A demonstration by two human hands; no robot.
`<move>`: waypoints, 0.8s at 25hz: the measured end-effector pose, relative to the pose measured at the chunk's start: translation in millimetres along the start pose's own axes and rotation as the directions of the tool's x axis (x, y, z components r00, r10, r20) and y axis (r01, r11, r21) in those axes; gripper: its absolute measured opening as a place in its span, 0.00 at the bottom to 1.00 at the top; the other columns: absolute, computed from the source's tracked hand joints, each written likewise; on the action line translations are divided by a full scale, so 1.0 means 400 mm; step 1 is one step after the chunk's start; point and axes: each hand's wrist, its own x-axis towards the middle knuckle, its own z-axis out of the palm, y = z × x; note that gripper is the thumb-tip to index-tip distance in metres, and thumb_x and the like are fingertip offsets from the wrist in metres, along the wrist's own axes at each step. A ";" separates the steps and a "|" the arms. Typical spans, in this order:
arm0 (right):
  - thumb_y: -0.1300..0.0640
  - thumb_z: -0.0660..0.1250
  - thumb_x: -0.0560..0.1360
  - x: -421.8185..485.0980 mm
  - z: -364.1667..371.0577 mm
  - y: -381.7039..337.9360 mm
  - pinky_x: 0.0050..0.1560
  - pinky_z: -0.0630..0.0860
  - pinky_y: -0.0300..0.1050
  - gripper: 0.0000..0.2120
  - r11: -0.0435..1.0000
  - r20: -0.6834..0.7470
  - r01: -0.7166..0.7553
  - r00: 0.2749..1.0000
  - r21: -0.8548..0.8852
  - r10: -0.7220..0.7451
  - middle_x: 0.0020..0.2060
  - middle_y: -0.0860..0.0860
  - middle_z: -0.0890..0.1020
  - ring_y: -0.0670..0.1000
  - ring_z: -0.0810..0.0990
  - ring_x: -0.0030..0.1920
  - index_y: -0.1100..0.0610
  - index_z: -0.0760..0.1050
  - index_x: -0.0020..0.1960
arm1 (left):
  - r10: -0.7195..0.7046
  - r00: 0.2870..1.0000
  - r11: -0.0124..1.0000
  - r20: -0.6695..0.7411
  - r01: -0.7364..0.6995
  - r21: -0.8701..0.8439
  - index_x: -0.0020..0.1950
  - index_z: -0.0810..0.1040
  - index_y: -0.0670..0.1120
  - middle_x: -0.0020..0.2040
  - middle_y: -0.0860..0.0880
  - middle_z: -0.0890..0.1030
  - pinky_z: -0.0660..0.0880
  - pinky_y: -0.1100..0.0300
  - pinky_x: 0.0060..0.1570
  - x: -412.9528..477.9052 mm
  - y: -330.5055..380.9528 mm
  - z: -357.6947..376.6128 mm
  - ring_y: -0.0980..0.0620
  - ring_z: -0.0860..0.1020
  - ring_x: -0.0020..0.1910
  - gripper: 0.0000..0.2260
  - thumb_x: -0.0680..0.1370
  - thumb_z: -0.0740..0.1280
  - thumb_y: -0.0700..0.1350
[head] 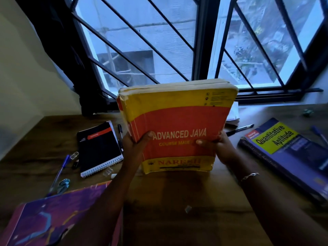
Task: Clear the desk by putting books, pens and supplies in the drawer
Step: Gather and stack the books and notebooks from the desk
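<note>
A thick yellow and red "Advanced Java" book (177, 118) is lifted and tilted up over the wooden desk (177, 201), its far end raised toward the window. My left hand (136, 142) grips its left edge, thumb on the cover. My right hand (218, 146) grips its right edge, thumb also on the cover. A black spiral notebook (99, 148) lies to the left, with a black pen (120, 137) beside it. A blue pen (59, 173) lies further left. A blue "Quantitative Aptitude" book (287, 155) lies on the right. No drawer is in view.
A purple book (53, 215) lies at the front left corner. Small clips, a USB stick (75, 164) and a crumpled wrapper (63, 183) sit near the blue pen. Another black pen (239, 129) and papers lie behind the lifted book. A barred window (159, 41) stands behind the desk.
</note>
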 end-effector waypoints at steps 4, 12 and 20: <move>0.67 0.74 0.62 -0.006 -0.010 -0.047 0.42 0.80 0.44 0.15 0.999 -0.019 -0.008 1.000 0.046 0.009 0.38 0.49 0.86 0.49 0.84 0.41 0.58 0.78 0.48 | -0.056 0.998 0.998 -0.027 0.056 0.012 0.43 0.82 0.59 0.40 0.60 0.84 0.80 0.59 0.40 0.007 0.043 0.024 0.58 0.83 0.42 0.07 0.67 0.73 0.50; 0.65 0.65 0.73 -0.075 -0.135 -0.094 0.34 0.81 0.41 0.05 0.929 -0.057 -0.326 0.939 0.173 0.340 0.34 0.52 0.85 0.49 0.83 0.31 0.61 0.78 0.46 | -0.451 0.880 0.884 0.151 0.464 -0.063 0.61 0.74 0.47 0.48 0.45 0.83 0.82 0.53 0.35 -0.097 0.052 0.116 0.49 0.84 0.39 0.17 0.73 0.67 0.43; 0.65 0.64 0.74 -0.223 -0.244 -0.116 0.37 0.82 0.44 0.07 0.873 -0.084 -0.447 0.879 0.195 0.469 0.38 0.57 0.84 0.52 0.83 0.32 0.64 0.78 0.50 | -0.634 0.673 0.669 0.380 0.724 -0.166 0.50 0.77 0.42 0.38 0.42 0.85 0.81 0.55 0.31 -0.246 0.027 0.215 0.46 0.83 0.34 0.16 0.63 0.66 0.39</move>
